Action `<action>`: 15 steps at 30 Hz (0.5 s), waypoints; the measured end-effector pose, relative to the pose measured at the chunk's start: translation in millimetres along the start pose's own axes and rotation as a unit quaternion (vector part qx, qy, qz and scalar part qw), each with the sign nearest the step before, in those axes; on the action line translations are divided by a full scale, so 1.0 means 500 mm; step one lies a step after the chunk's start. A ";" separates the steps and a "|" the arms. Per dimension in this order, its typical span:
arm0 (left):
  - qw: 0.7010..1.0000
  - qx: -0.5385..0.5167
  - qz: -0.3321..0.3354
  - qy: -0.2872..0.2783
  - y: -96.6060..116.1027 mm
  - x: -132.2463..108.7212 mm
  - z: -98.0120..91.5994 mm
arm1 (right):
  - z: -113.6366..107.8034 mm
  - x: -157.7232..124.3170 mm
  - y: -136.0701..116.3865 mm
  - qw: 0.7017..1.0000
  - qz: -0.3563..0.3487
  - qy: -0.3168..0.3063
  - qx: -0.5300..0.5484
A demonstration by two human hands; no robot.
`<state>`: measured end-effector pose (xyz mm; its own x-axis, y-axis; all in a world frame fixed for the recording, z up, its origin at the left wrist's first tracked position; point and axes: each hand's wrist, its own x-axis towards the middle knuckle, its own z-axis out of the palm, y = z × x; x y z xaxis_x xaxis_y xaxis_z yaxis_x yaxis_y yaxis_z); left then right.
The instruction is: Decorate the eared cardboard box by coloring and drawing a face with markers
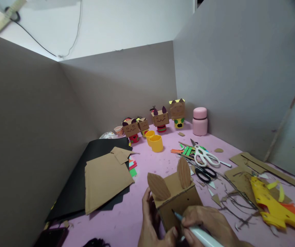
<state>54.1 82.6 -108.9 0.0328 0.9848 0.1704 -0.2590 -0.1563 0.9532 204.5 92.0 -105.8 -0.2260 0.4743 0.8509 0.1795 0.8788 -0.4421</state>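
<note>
A brown cardboard box [174,202] with two leaf-shaped cardboard ears on top is near the bottom centre. My left hand [151,223] holds the box by its left side and lower front, the thumb lying across the front. My right hand [206,221] grips a pale marker [200,235] whose dark tip meets the front face of the box at its upper left. One small dark dot shows on the right part of that face. The lower part of the box is hidden by my hands.
Several box-headed cardboard figures [160,118], yellow rings [156,143] and a pink bottle [200,121] stand at the back. Scissors [206,157], scraps and a yellow glue gun [273,206] lie right. Cardboard [106,181] on black sheets [72,185] lies left.
</note>
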 end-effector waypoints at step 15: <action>1.000 0.010 -0.010 0.000 0.003 0.002 -0.002 | -0.004 -0.001 0.008 0.999 0.006 -0.021 0.034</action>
<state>52.9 83.2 -107.6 0.0385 0.9877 0.1516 -0.2384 -0.1383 0.9613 207.0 95.1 -107.2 -0.2638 0.4851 0.8337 0.1164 0.8740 -0.4717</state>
